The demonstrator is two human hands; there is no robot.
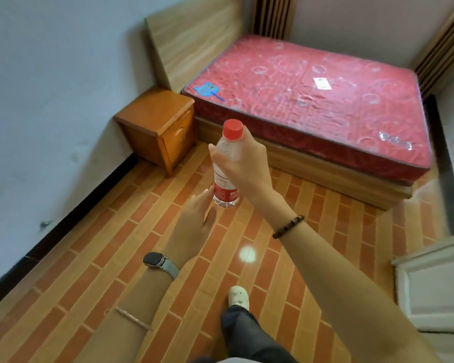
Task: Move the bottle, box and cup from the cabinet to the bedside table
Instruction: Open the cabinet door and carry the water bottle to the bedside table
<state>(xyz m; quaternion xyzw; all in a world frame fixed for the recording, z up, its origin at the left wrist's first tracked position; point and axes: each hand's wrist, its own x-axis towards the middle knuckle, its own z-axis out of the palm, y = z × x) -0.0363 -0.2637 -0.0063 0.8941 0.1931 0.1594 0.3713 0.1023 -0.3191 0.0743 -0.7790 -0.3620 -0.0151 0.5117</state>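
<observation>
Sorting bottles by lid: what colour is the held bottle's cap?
Red: the cap of the bottle, seen best in the head view.

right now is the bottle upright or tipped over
Upright: the bottle has its red cap on top and its base pointing down. The right hand holds it in the air, gripping its upper part.

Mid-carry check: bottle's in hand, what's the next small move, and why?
Probably step forward toward the bedside table, carrying the bottle upright. The right hand grips it mid-air over the floor, the left hand open by its base, and the table stands ahead to the left, beside the bed.
</observation>
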